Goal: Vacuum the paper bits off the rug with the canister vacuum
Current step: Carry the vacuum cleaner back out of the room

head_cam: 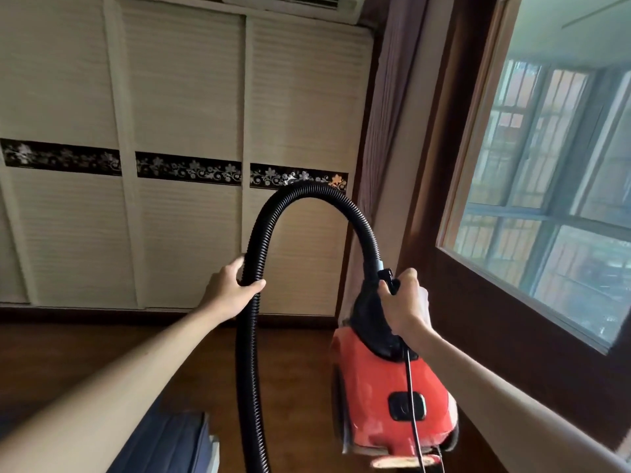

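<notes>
Red canister vacuum point(375, 380) hangs gripped in right hand point(404, 302); left hand point(228, 290) clasps ribbed black hose point(250, 363).

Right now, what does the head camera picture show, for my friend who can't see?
A person holds a red canister vacuum by its top handle in the right hand, while the left hand grips the looping black hose. Behind stand slatted closet doors.

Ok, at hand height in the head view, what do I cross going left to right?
Left hand, black hose it grips, right hand gripping the vacuum handle, then the window.
</notes>
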A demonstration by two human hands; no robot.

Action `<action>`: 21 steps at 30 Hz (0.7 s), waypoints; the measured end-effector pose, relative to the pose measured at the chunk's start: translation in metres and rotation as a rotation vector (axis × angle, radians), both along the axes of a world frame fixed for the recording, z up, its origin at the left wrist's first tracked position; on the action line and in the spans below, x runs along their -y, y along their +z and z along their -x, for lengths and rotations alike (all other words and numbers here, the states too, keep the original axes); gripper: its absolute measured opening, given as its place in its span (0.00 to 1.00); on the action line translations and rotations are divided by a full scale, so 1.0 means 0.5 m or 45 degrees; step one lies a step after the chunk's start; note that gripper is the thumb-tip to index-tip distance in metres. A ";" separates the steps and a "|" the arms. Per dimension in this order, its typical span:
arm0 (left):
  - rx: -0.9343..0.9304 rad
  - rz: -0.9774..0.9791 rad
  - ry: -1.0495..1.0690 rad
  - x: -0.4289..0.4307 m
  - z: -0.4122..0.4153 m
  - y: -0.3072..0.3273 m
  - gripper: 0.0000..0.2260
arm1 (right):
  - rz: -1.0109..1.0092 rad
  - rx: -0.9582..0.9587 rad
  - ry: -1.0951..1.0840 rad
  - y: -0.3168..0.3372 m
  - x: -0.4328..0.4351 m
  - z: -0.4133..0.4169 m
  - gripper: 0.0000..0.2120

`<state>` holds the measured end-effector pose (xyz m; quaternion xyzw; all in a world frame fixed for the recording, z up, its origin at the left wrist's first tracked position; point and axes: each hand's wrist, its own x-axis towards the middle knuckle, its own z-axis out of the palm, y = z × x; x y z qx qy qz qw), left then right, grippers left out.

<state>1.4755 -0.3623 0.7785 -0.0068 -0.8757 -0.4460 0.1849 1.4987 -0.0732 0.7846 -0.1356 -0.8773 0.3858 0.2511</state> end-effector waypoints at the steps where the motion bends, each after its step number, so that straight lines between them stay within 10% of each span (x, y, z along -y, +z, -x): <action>1: 0.002 0.013 -0.012 0.004 0.033 -0.001 0.26 | 0.004 0.003 -0.008 0.000 0.002 0.025 0.15; 21: 0.039 -0.094 -0.037 0.045 0.477 -0.012 0.30 | 0.017 -0.024 0.027 0.043 0.004 0.456 0.16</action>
